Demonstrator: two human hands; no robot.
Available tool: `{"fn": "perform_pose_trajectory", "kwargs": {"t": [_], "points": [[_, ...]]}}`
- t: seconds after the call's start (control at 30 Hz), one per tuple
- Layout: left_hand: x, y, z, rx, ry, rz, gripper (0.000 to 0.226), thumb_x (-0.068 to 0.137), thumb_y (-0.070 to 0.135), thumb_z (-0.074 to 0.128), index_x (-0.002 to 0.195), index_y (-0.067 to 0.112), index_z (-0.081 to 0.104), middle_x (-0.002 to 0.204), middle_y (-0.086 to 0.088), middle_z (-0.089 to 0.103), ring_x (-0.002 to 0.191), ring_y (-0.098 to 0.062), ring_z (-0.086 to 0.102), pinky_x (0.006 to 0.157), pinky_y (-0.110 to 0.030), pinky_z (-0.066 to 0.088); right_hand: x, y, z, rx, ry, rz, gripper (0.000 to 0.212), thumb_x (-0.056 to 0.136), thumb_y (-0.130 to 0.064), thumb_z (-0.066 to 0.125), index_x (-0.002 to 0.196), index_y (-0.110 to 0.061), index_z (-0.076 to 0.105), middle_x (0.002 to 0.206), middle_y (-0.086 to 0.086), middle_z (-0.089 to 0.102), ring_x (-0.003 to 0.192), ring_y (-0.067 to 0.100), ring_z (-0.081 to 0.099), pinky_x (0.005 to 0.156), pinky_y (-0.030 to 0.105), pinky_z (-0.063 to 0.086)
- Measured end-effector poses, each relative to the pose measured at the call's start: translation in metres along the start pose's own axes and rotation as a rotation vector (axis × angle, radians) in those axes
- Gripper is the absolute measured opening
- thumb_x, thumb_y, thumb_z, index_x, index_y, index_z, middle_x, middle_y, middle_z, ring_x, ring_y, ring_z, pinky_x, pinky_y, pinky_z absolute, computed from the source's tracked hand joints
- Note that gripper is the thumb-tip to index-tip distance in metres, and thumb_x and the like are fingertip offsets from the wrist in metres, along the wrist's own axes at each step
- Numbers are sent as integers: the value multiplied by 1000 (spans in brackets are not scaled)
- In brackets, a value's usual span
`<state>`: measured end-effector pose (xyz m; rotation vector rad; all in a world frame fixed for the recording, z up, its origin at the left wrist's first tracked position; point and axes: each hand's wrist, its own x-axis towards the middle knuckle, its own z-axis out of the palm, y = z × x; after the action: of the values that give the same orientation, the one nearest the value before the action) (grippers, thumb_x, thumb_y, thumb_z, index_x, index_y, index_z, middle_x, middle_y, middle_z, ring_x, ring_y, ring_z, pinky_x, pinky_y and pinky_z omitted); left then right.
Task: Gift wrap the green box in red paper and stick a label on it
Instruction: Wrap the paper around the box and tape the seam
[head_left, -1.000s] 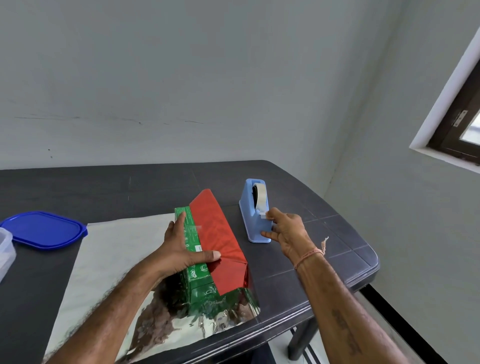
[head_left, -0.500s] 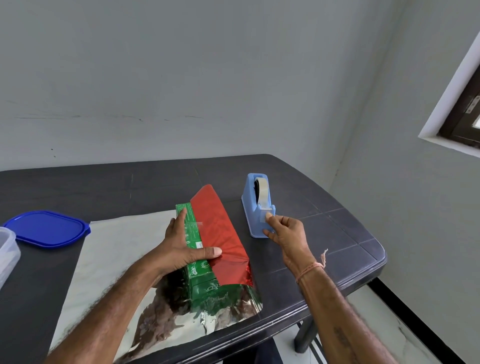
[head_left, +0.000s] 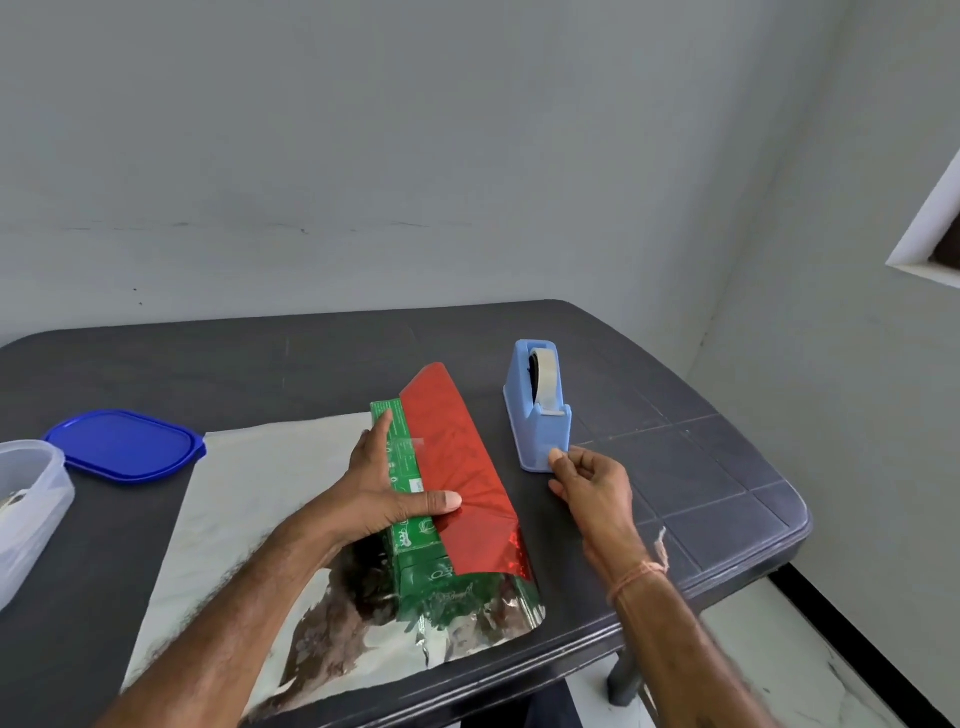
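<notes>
Head view: green cardboard box (head_left: 410, 525) on silver-backed red foil paper (head_left: 457, 457) near the dark surface (head_left: 208, 374) edge, flap pinned by flat, open left grip (head_left: 387, 493); right grip (head_left: 592, 483) pinching apparent clear tape (head_left: 554, 439) at blue plastic dispenser (head_left: 537, 415); advisable: pull taut, tear cleanly on cutter.

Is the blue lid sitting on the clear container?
No, the blue lid lies flat on the table beside the clear container, whose top is open.

Clear tub (head_left: 28, 514) cut by left edge; right hand (head_left: 592, 486) seemingly pinches barely visible tape (head_left: 554, 441).
</notes>
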<state>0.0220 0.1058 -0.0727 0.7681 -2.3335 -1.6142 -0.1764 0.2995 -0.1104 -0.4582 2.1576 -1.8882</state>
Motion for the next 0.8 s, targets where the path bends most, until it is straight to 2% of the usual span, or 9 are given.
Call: {"fn": "perform_pose_trajectory", "kwargs": {"t": [0.07,0.13,0.17,0.23,0.33,0.47,0.57,0.67,0.8], "points": [[-1,3,0,8,-2,-1,166,36,76,89,160,35,-15,167,9,16,154,-12,13,126,-43,17,-11,-8,-3,-9,2,-77,33,83,-47,76,85,-14,74,103,4,75,99,17,72,94,53,58],[-2,2,1,9,6,3,165,37,75,89,160,35,-14,166,9,18,153,-11,13,126,-43,17,-21,-21,-3,-7,-27,-174,18,88,-39,77,86,-21,75,119,-4,68,109,17,68,99,49,55],[-2,1,1,7,12,5,165,37,75,89,160,35,-14,166,9,17,153,-11,13,126,-43,17,-24,-31,0,-20,-71,-231,11,91,-32,76,84,-24,74,120,-6,65,110,14,66,99,45,55],[-2,1,1,7,20,3,165,38,74,90,160,33,-13,165,9,19,152,-11,16,126,-44,19,-27,-52,7,-81,-150,-374,12,93,-25,74,81,-27,72,117,-9,64,109,6,64,94,33,53],[-1,-1,1,-17,28,12,164,39,71,92,161,33,-11,159,10,29,149,-12,25,124,-45,25,-18,-82,28,-95,-358,-401,8,92,-27,74,89,-21,71,106,-13,70,100,1,66,84,19,50],[1,-3,3,-16,46,8,158,37,71,95,158,45,-3,158,8,29,148,-15,30,120,-48,33,15,-98,66,-232,-516,-430,11,89,-28,78,93,-20,71,102,-4,73,97,15,69,87,28,57],[2,-4,3,-13,60,5,156,35,72,94,156,49,-2,163,7,22,151,-16,27,121,-48,32,38,-108,92,-399,-598,-494,9,88,-22,80,93,-18,73,92,-13,66,86,9,64,82,23,53],[4,-8,4,-3,74,21,152,36,73,94,154,54,0,164,7,20,152,-18,24,120,-48,33,55,-113,114,-535,-676,-548,9,87,-17,80,95,-16,74,93,-14,64,84,5,59,80,19,47],[1,-7,5,13,62,-22,164,36,75,91,158,42,-12,169,11,-3,156,-15,5,125,-47,23,70,-109,127,-622,-732,-556,10,88,-15,78,97,-12,74,98,-6,67,91,9,60,84,23,47]]}}
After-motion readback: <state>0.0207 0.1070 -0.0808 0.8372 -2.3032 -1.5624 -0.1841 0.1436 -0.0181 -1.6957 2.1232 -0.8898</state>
